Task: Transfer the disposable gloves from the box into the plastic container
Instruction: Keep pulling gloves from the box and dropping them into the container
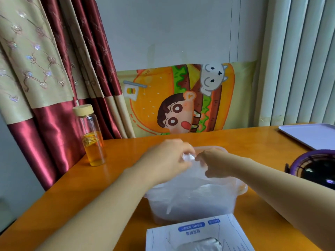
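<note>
A clear plastic container (pixel 241 189) stands on the orange table, with thin transparent disposable gloves (pixel 192 180) lying crumpled inside it. Above its far side, my left hand (pixel 166 160) and my right hand (pixel 215 162) both pinch a bunched piece of glove film (pixel 188 157) between them. The white and blue glove box (pixel 197 232) lies flat just in front of the container, and more clear gloves (pixel 201 244) show through its oval opening.
A glass bottle (pixel 92 136) with amber liquid and a wooden cap stands at the table's left edge by the curtain. A white tray (pixel 311 134) lies at the far right. A purple-rimmed dark round object (pixel 317 167) sits to the container's right.
</note>
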A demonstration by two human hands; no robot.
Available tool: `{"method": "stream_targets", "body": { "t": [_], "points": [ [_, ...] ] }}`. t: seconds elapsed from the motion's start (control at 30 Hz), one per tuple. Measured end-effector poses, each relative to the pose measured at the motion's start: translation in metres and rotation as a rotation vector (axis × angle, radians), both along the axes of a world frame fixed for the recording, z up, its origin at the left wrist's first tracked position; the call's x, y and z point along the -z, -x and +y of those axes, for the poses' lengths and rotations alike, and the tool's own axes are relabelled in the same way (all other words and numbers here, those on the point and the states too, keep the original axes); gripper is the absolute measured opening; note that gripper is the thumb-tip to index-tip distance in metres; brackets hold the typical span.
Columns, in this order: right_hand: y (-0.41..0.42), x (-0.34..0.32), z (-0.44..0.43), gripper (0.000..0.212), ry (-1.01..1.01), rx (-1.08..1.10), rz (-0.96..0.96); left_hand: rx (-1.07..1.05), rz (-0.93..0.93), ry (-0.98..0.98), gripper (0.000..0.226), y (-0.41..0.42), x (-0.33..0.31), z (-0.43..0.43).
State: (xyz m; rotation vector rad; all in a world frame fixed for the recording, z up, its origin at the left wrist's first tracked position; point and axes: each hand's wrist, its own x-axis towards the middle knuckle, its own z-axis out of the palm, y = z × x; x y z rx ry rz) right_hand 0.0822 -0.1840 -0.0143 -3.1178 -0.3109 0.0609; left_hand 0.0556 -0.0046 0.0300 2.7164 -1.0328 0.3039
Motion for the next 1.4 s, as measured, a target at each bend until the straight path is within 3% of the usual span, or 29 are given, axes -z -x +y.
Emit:
{"method": "stream_targets", "body": {
  "t": [0.07, 0.13, 0.3, 0.37, 0.43, 0.5, 0.6, 0.73, 0.9, 1.0, 1.1, 1.27, 1.4],
  "points": [
    [-0.004, 0.006, 0.001, 0.058, 0.047, 0.022, 0.036, -0.033, 0.279, -0.342, 0.044, -0.013, 0.009, -0.011],
    [-0.006, 0.011, 0.002, 0.053, 0.133, 0.036, 0.038, -0.092, 0.445, -0.527, 0.046, -0.028, 0.016, -0.017],
    [0.004, 0.008, 0.006, 0.042, 0.390, -0.040, -0.097, -0.171, 0.524, -0.699, 0.055, -0.049, 0.033, -0.024],
    [0.007, 0.000, 0.008, 0.035, 0.388, -0.104, -0.268, -0.189, 0.528, -0.719, 0.059, -0.053, 0.040, -0.027],
    [0.010, -0.003, 0.013, 0.032, 0.275, -0.158, -0.304, -0.193, 0.551, -0.731, 0.067, -0.056, 0.045, -0.028],
    [0.008, 0.001, 0.018, 0.040, 0.178, -0.183, -0.094, -0.170, 0.568, -0.739, 0.068, -0.057, 0.049, -0.030],
    [-0.004, 0.015, 0.014, 0.068, 0.247, -0.146, 0.277, -0.158, 0.534, -0.733, 0.068, -0.056, 0.055, -0.030],
    [-0.015, 0.019, 0.003, 0.085, 0.205, -0.038, 0.429, -0.147, 0.556, -0.715, 0.061, -0.057, 0.064, -0.029],
    [-0.012, 0.022, 0.007, 0.079, 0.269, -0.055, 0.445, -0.132, 0.546, -0.722, 0.059, -0.055, 0.060, -0.030],
    [-0.011, 0.018, 0.000, 0.086, 0.186, -0.038, 0.434, -0.115, 0.550, -0.630, 0.055, -0.056, 0.047, -0.021],
    [-0.007, 0.003, -0.005, 0.083, 0.075, -0.028, 0.413, -0.146, 0.718, -0.323, 0.058, -0.058, 0.030, -0.004],
    [0.016, -0.027, -0.008, 0.057, -0.008, -0.061, 0.305, -0.155, 0.955, 0.253, 0.044, -0.044, 0.009, 0.028],
    [0.047, -0.045, -0.006, 0.029, -0.067, -0.137, 0.071, -0.140, 0.919, 0.603, 0.036, -0.019, 0.008, 0.049]
  ]
}}
